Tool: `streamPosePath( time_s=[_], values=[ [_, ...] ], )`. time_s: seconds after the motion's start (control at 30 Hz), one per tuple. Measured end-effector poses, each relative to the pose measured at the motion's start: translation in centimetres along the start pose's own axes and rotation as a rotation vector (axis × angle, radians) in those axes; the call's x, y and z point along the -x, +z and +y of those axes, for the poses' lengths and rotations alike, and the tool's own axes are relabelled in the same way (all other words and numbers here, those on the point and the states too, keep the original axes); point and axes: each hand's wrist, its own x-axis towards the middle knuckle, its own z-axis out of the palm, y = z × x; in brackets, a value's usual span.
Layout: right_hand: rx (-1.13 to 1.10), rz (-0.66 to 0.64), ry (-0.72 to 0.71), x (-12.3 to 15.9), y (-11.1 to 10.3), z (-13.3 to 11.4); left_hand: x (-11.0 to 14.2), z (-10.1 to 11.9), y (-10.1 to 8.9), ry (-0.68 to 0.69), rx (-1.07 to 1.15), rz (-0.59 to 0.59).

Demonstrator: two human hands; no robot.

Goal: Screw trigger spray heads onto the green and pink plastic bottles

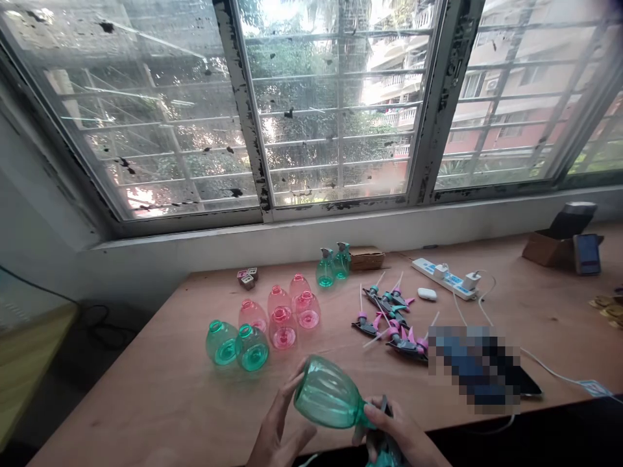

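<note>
Above the table's [146, 389] near edge, the green bottle [329, 394] slants, base toward far left, neck gripped by the right hand [396, 428]; the left hand [282, 425] is spread by the base.

On the table [156, 389], bottles [283, 336] stand left of the spray heads [407, 347]. Two sprayers [325, 272] stand farther back, left of a carton [367, 259]. A power strip [431, 269] lies behind the case [427, 294].

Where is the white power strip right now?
In the head view, the white power strip lies on the table's right side, just beyond the white earbud case.
</note>
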Motion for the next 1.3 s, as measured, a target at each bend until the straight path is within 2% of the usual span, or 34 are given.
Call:
streamPosePath(
  time_s=[0.1, 0.17, 0.3, 0.4, 0.47, 0.6, 0.67, 0.83, 0.9, 1.0, 1.1, 1.2, 1.3],
  values=[
    [-0.033, 0.028, 0.016, -0.6, 0.1, 0.4, -0.4, -0.4, 0.9, 0.01, 0.12, 0.122],
    [-0.051, 0.059, 0.061, -1.1, 0.0, 0.8, -0.8, -0.6, 0.9, 0.008, 0.08, 0.126],
    [-0.161, 0.131, 0.169, -1.8, -0.6, 1.4, -1.6, 0.0, -0.6, -0.023, -0.202, 0.022],
    [-0.195, 0.129, 0.171, -1.9, -0.9, 1.3, -1.8, 0.6, -1.3, -0.066, -0.245, -0.081],
    [-0.153, 0.115, 0.123, -1.9, -0.8, 0.9, -1.7, 0.7, -1.1, -0.079, -0.181, -0.059],
    [-0.042, 0.151, -0.021, -1.4, -0.3, 0.1, -1.2, 0.4, 0.5, -0.071, -0.101, 0.171],
    [0.036, 0.188, -0.074, -1.0, -0.2, -0.4, -1.0, 0.3, 1.0, -0.09, -0.09, 0.236],
    [0.416, 0.246, -0.189, 0.4, -0.2, -1.4, -0.4, 0.3, 1.6, -0.224, -0.024, 0.263],
    [0.507, 0.252, -0.225, 0.7, 0.0, -1.8, -0.3, 0.5, 1.6, -0.228, -0.019, 0.247],
    [0.301, 0.205, -0.199, 0.8, 0.2, -2.3, -0.4, 0.9, 1.5, -0.131, -0.073, 0.24],
    [0.057, 0.117, -0.103, 0.7, 0.5, -2.4, -0.4, 1.0, 1.4, -0.044, -0.143, 0.222],
    [-0.025, 0.045, -0.027, 0.7, 0.8, -1.9, 0.1, 0.7, 1.7, -0.024, -0.098, 0.201],
    [-0.063, 0.001, 0.006, 0.8, 1.3, -1.1, 0.6, 0.5, 2.1, -0.031, -0.017, 0.262]
  ],
)
